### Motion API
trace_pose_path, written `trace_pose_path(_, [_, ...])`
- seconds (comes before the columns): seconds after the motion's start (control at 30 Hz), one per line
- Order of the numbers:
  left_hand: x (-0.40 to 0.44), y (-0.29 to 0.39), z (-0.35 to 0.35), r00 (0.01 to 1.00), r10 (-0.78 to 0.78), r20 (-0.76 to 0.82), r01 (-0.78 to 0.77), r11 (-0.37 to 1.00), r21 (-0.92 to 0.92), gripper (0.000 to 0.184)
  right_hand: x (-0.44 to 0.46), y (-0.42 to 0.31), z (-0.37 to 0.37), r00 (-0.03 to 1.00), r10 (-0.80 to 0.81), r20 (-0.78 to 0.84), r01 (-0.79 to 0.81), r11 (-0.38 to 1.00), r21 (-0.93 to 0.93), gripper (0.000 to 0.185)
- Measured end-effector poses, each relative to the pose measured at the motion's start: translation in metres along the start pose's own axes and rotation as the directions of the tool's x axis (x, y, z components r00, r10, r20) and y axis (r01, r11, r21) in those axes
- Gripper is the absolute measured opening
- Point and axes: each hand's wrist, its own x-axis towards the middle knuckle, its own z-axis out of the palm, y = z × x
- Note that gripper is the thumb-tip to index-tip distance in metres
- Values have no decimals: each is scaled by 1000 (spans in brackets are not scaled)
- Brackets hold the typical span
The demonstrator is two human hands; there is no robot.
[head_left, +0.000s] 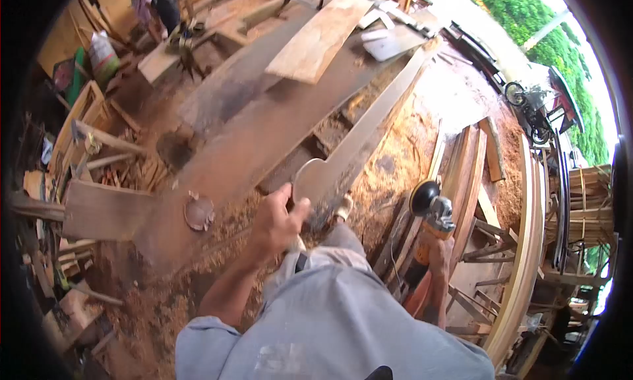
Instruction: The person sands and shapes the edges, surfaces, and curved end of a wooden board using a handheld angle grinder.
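Note:
My left hand (275, 222) is closed at the near, rounded end of a long wooden piece (349, 146), thumb and finger at its edge. The piece narrows behind this rounded end and runs away from me to the upper right. Off to my right side, my right hand (438, 256) grips an angle grinder (440, 216) by its body. A round disc with a dark pad and yellowish rim (424, 198) is on the grinder's head, held apart from the wooden piece. Its cord hangs beside the lower body, partly hidden.
A wide plank (244, 152) lies left of the long piece, with a pale board (320, 40) across its far part. A round disc (199, 212) rests at the near left. Long beams (524, 248) stand at right; sawdust covers the ground. A motorcycle (531, 113) is far right.

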Motion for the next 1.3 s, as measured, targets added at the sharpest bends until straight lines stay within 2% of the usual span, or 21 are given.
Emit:
trace_pose_path(0.07, [2, -55, 14, 989, -107, -101, 132, 951, 281, 21, -1, -8, 5, 999, 22, 27, -20, 998, -58, 25])
trace_pose_path(0.1, [3, -96, 26, 985, -142, -102, 164, 949, 268, 21, -2, -10, 7, 999, 13, 31, -10, 997, -77, 25])
trace_pose_path(0.17, [6, -174, 55, 955, 143, -258, -30, 917, 399, 17, 2, -5, 9, 995, 24, 94, -16, 997, -81, 25])
trace_pose_path(0.23, [4, -208, 77, 944, 152, -293, -21, 913, 408, 19, -6, -29, 22, 988, 18, 156, -6, 997, -80, 24])
trace_pose_path(0.27, [2, -222, 86, 930, 184, -317, -32, 902, 430, 23, 1, -20, 24, 985, -54, 163, 79, 986, -148, 24])
trace_pose_path(0.3, [1, -226, 90, 934, 162, -318, -17, 909, 416, 23, 4, -18, 28, 985, -43, 168, 72, 983, -170, 24])
trace_pose_path(0.37, [0, -229, 98, 849, 417, -325, -262, 866, 426, 30, 8, -20, 38, 954, -52, 295, 116, 973, -202, 27])
trace_pose_path(0.4, [-1, -222, 96, 874, 394, -286, -259, 874, 412, 41, 8, -26, 47, 953, -41, 300, 111, 969, -222, 27])
trace_pose_path(0.5, [11, -202, 90, 874, 427, -234, -255, 811, 526, 40, 5, -42, 77, 924, -52, 380, 177, 937, -302, 31])
trace_pose_path(0.57, [13, -196, 93, 905, 369, -211, -203, 811, 548, 48, 9, -42, 92, 904, -59, 423, 175, 955, -240, 36])
trace_pose_path(0.63, [12, -181, 95, 979, 185, -86, -79, 733, 676, 50, 15, -47, 95, 910, -38, 413, 184, 929, -320, 38])
trace_pose_path(0.67, [7, -178, 99, 980, 176, -91, -70, 738, 671, 50, 19, -48, 96, 903, -36, 428, 189, 928, -320, 38])
trace_pose_path(0.73, [0, -174, 105, 1000, -8, 13, -2, 777, 629, 47, 27, -51, 95, 894, -55, 445, 206, 932, -298, 36])
trace_pose_path(0.77, [3, -173, 105, 1000, -11, 14, -1, 776, 631, 47, 30, -55, 94, 894, -52, 445, 202, 933, -298, 36])
trace_pose_path(0.83, [3, -174, 110, 975, -222, 2, 181, 801, 570, 43, 26, -74, 87, 916, -25, 400, 149, 948, -281, 34])
trace_pose_path(0.97, [4, -196, 117, 963, -269, 12, 241, 879, 412, 46, 43, -66, 69, 914, -26, 404, 162, 938, -305, 33])
trace_pose_path(1.07, [-15, -185, 125, 948, -317, 23, 296, 907, 299, 57, 48, -64, 59, 917, 0, 399, 136, 940, -313, 34])
trace_pose_path(1.1, [-17, -185, 127, 950, -310, 36, 285, 908, 308, 57, 49, -64, 56, 918, 19, 396, 121, 937, -327, 34])
trace_pose_path(1.17, [-14, -186, 131, 991, -135, -16, 136, 985, 109, 60, 53, -61, 50, 923, 13, 385, 113, 946, -303, 34])
trace_pose_path(1.2, [-9, -180, 128, 981, -190, 48, 189, 982, 17, 67, 56, -61, 48, 920, 3, 391, 116, 953, -281, 34])
trace_pose_path(1.3, [-3, -157, 121, 972, -199, 128, 207, 977, -51, 67, 62, -63, 43, 938, 6, 345, 96, 957, -275, 33])
